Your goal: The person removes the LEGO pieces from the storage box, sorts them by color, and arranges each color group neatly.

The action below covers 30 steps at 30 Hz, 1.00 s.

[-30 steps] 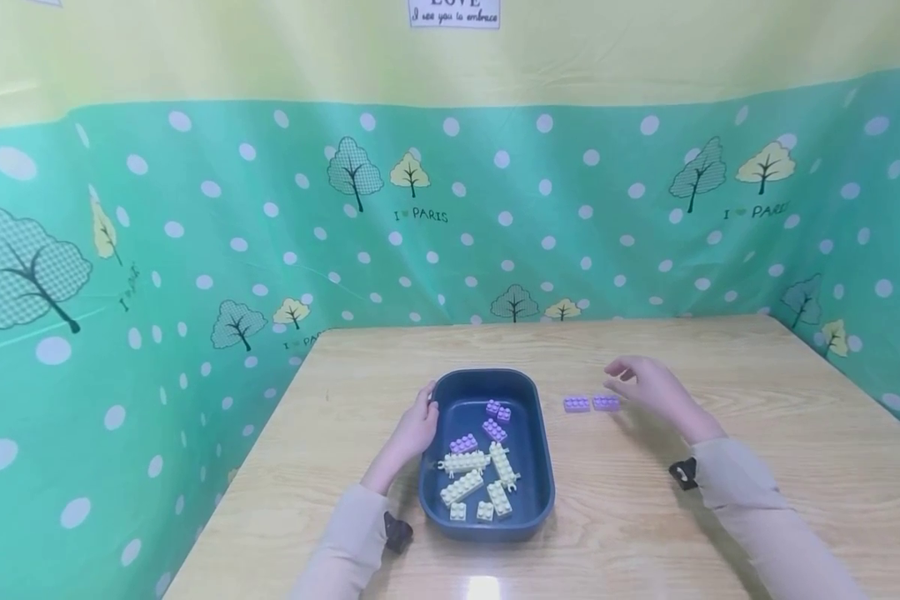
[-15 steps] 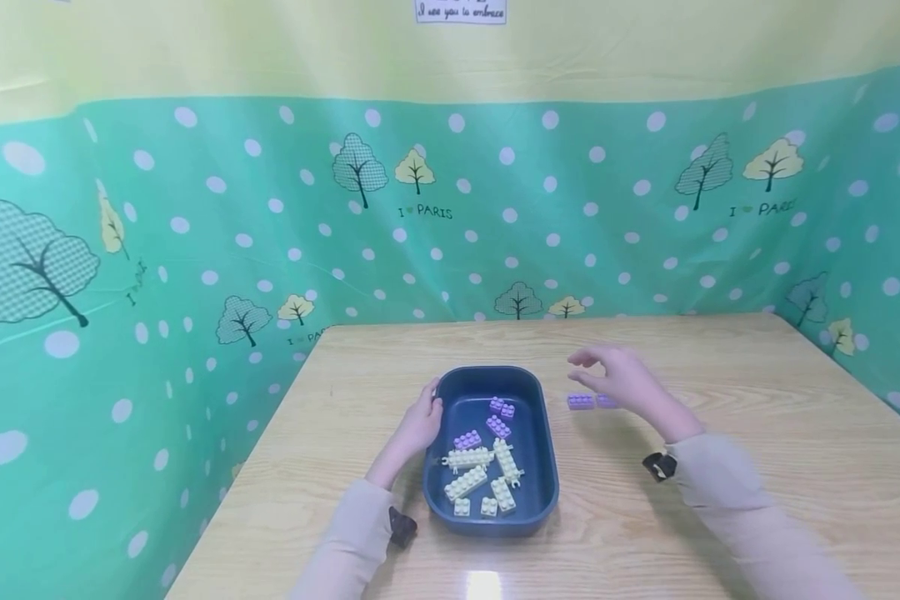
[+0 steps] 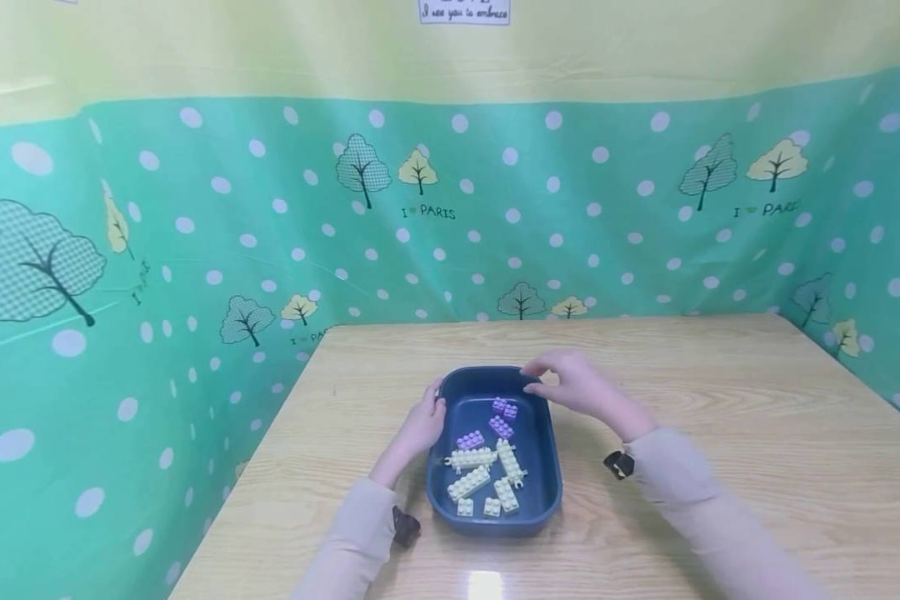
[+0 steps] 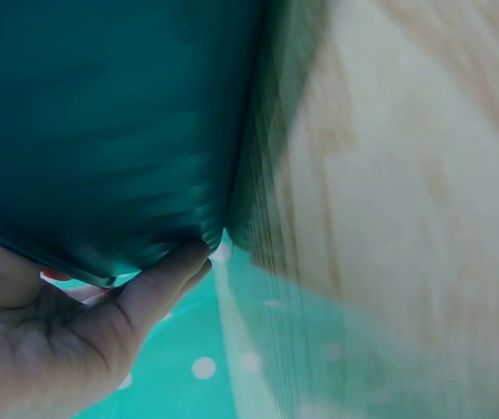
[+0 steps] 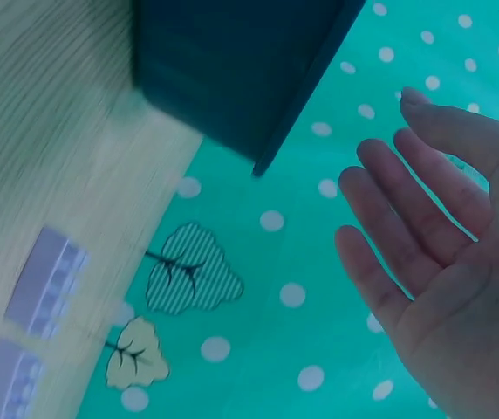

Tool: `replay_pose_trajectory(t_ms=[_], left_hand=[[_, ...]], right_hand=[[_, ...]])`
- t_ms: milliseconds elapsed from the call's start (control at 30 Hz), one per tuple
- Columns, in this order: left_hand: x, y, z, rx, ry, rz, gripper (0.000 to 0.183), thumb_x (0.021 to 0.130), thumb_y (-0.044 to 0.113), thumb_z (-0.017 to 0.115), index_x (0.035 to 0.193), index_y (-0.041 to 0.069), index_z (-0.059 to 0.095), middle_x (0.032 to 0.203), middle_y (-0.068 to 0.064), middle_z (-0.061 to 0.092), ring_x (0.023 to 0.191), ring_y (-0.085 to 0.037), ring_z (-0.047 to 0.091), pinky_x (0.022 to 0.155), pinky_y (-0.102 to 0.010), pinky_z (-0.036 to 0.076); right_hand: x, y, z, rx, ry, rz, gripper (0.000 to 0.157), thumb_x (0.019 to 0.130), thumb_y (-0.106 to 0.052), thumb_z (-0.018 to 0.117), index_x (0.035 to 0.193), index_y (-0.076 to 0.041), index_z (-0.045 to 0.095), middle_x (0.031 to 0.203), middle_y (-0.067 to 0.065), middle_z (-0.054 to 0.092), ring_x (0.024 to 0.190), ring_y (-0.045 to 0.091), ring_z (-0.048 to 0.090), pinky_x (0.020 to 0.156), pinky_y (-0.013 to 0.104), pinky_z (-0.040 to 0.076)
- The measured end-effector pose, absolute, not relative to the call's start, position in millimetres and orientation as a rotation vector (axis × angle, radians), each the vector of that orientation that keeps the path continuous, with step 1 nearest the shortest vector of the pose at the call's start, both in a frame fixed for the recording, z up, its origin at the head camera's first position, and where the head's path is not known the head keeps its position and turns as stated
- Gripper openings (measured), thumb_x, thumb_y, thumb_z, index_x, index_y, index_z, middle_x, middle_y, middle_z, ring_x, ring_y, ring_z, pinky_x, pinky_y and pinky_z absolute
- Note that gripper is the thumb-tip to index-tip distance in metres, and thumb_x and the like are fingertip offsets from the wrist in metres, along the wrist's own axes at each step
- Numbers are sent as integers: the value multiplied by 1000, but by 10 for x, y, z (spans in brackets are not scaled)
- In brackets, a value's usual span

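Observation:
A dark blue rectangular bin [image 3: 495, 527] stands on the table with several purple and cream toy building bricks inside. My left hand [image 3: 422, 423] grips its left wall near the far corner; the left wrist view shows fingers [image 4: 164, 284] against the outer side. Over the far right corner hovers my right hand [image 3: 573, 383], fingers loosely bent. In the right wrist view that hand [image 5: 450, 253] holds nothing and is apart from the bin [image 5: 232, 70]. Two purple bricks [image 5: 47, 281] lie on the table right of the bin; the right hand and forearm hide them in the head view.
Inside the bin, purple bricks [image 3: 501, 427] lie toward the far end and cream bricks [image 3: 468, 483] toward the near end. The wooden table [image 3: 757, 417] meets a green dotted curtain [image 3: 390, 267] at the back and sides.
My right hand has moved left from above the two purple bricks on the table to the bin's far right corner. The left hand stays on the bin. The view has shifted slightly.

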State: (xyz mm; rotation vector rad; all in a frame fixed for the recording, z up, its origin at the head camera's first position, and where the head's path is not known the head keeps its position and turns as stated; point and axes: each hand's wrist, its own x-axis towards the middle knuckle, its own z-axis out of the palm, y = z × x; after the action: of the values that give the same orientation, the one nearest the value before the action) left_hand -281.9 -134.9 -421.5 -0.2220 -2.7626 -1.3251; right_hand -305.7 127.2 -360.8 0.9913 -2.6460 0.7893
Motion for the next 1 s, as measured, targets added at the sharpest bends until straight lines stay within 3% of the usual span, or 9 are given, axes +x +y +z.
replay_pose_trajectory(t_ms=[33, 500, 1000], left_hand=[[-2819, -1351, -4218, -221, -2762, -1326, 48, 100, 12, 33, 144, -6, 26, 135, -33, 43, 121, -45, 47, 99, -54, 40], [-2821, -1359, -4231, -229, -2768, -1313, 48, 100, 12, 32, 144, -6, 26, 132, -34, 46, 118, -45, 50, 95, -53, 43], [-2825, -1363, -4233, -226, -2766, -1327, 48, 100, 13, 32, 144, -5, 26, 131, -33, 48, 116, -45, 51, 94, -53, 44]], right_hand=[[-3051, 1237, -3603, 1016, -2637, 770, 25, 83, -18, 70, 105, -5, 69, 100, 8, 70, 95, 23, 65, 86, 41, 51], [-2979, 851, -3728, 1151, -2728, 742, 23, 84, -15, 69, 106, -6, 68, 102, 5, 70, 99, 22, 64, 88, 38, 51], [-2945, 660, -3854, 1342, -2698, 706, 21, 83, -15, 69, 101, -5, 70, 97, 5, 70, 93, 20, 64, 83, 35, 52]])
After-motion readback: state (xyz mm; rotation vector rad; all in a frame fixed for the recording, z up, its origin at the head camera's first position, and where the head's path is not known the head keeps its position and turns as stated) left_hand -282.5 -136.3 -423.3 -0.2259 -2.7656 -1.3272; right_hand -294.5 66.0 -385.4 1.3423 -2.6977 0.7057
